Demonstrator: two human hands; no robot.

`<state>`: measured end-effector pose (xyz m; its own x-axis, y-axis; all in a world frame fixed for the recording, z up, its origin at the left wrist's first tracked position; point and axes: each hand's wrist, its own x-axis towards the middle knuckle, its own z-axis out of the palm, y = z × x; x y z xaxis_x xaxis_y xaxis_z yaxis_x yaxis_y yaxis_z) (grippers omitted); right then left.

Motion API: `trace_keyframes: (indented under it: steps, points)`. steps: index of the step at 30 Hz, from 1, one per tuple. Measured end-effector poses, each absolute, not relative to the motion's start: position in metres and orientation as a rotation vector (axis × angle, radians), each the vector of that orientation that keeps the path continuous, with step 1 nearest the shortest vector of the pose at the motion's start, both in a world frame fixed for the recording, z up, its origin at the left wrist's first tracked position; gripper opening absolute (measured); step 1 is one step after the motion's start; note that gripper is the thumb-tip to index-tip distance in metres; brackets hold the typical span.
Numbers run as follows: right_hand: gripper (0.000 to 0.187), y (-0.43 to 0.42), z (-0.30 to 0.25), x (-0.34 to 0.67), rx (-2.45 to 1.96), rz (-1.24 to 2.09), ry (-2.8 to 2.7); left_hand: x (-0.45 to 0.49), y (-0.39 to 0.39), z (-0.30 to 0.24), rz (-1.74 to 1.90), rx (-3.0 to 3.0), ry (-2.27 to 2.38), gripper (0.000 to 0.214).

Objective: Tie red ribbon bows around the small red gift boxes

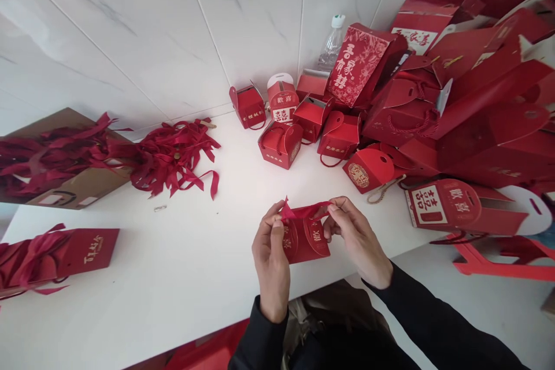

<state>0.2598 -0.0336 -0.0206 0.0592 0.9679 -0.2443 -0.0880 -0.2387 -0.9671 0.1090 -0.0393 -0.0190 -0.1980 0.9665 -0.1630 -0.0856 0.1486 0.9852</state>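
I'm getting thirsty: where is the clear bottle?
In the head view, the clear bottle stands right of centre, by the tiled wall, just left of the floral red box.

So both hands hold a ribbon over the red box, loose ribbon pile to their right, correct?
Wrong side: in the head view, the loose ribbon pile lies to their left. Left hand and right hand hold the ribbon over the red box.

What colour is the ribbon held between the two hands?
The ribbon is deep pinkish red; the head view shows it.

Left fingers (277, 238), right fingers (341, 215) pinch ribbon (306, 211) at red box (306, 247).
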Motion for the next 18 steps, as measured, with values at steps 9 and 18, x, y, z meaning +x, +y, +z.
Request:
trace_keyframes:
  steps: [9,18]
  points:
    - [0.022,-0.030,-0.008,0.256,-1.256,1.419,-0.751,0.114,-0.039,-0.024,1.333,0.876,1.470,0.029]
    - [0.031,-0.024,-0.015,0.254,-1.150,1.564,-0.358,0.112,-0.039,-0.022,1.426,0.488,1.294,0.030]
